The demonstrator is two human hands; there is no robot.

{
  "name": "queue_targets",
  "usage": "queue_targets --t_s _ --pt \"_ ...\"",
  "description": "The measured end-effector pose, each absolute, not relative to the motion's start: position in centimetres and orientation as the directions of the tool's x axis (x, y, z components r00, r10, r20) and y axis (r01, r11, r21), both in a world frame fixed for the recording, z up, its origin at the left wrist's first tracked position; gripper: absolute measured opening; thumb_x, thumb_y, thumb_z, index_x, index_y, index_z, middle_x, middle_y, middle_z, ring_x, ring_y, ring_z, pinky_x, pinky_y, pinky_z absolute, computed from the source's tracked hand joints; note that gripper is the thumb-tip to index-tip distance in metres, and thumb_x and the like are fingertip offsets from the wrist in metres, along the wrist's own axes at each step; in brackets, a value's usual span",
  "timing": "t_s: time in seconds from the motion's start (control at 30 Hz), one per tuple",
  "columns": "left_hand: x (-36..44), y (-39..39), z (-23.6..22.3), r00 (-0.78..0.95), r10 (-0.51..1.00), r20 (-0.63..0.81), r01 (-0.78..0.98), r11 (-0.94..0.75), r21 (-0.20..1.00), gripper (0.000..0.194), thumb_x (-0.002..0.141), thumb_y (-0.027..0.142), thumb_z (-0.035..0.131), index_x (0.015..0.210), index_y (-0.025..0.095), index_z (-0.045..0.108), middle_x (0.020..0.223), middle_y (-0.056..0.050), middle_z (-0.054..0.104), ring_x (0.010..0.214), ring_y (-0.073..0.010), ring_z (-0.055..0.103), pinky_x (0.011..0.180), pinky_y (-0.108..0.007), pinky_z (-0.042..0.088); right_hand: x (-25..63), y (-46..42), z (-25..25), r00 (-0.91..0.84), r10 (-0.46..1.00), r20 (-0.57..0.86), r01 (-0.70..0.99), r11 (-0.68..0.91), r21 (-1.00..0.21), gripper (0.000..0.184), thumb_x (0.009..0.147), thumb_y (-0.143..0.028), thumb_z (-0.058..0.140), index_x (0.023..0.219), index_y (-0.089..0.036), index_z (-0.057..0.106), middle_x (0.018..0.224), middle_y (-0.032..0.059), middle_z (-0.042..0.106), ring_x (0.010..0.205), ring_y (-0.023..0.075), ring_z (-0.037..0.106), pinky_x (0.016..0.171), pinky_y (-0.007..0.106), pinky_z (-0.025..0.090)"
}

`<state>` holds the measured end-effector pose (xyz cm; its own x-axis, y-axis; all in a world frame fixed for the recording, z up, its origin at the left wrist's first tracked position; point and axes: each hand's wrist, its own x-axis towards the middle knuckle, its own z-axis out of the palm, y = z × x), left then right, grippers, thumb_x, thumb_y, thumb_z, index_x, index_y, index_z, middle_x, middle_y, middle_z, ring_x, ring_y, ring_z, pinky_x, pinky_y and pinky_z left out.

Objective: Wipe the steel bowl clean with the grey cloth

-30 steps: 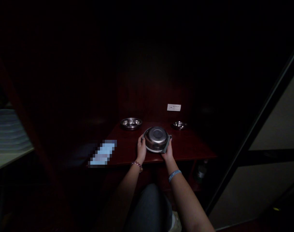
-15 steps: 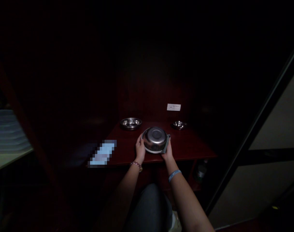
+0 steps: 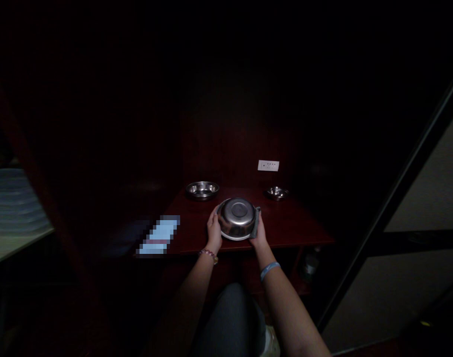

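Note:
A shiny metal bowl [image 3: 236, 223] is held bottom up over the front of a dark red shelf [image 3: 189, 233]. My left hand [image 3: 213, 232] grips its rim from the left side. On the right side, my right hand [image 3: 259, 232] holds the bowl with a grey-green cloth [image 3: 255, 224] pressed between palm and rim. Behind the held bowl, a wider metal bowl [image 3: 202, 190] stands at the back left of the shelf, and a smaller metal bowl [image 3: 277, 193] at the back right. Both of these are right side up.
A white socket plate [image 3: 268, 165] is on the back wall. A bright pixelated patch [image 3: 159, 237] covers something at the shelf's left front. Under the shelf at right stands a bottle [image 3: 310, 265]. Stacked plates [image 3: 14, 201] sit on a pale surface at far left.
The bowl has moved slightly left and down, with both hands still around it. The cloth stays at its right rim. The other bowls keep their places.

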<state>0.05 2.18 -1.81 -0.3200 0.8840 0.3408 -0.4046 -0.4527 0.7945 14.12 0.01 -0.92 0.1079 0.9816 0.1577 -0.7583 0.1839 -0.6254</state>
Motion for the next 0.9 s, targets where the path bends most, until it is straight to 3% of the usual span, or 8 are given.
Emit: queue_targets --t_s 0.37,0.63,0.9 --pt "0.1 2.2 -1.8 -0.345 0.914 0.213 -0.446 -0.359 0.82 0.033 0.093 0.036 0.06 0.12 0.017 0.067 0.133 -0.015 0.071 0.125 -0.026 0.066 0.114 -0.045 0.047 14.5 0.8 -2.0 0.167 0.973 0.158 -0.749 0.229 -0.621 0.054 0.1 -0.062 0.039 0.112 -0.024 0.075 0.12 0.0032 0.08 0.125 0.0218 0.07 0.123 0.048 0.04" --pt "0.5 2.0 -2.0 -0.252 0.903 0.347 -0.316 -0.416 0.853 0.037 0.098 0.033 0.058 0.132 0.019 0.064 0.148 -0.014 0.062 0.14 -0.0254 0.056 0.125 -0.044 0.034 14.7 0.9 -2.1 0.203 0.977 0.07 -0.794 0.206 -0.572 0.05 0.103 -0.056 0.036 0.102 -0.026 0.076 0.111 0.002 0.082 0.116 0.0221 0.074 0.119 0.046 0.047" --pt "0.4 2.5 -2.4 -0.231 0.905 0.357 -0.267 -0.412 0.871 0.045 0.1 0.037 0.055 0.14 0.018 0.061 0.157 -0.013 0.055 0.149 -0.0253 0.048 0.128 -0.042 0.03 14.6 0.6 -1.6 0.191 0.979 0.065 -0.814 0.195 -0.547 0.049 0.103 -0.053 0.038 0.105 -0.023 0.077 0.111 0.0043 0.082 0.121 0.0218 0.072 0.118 0.044 0.049"
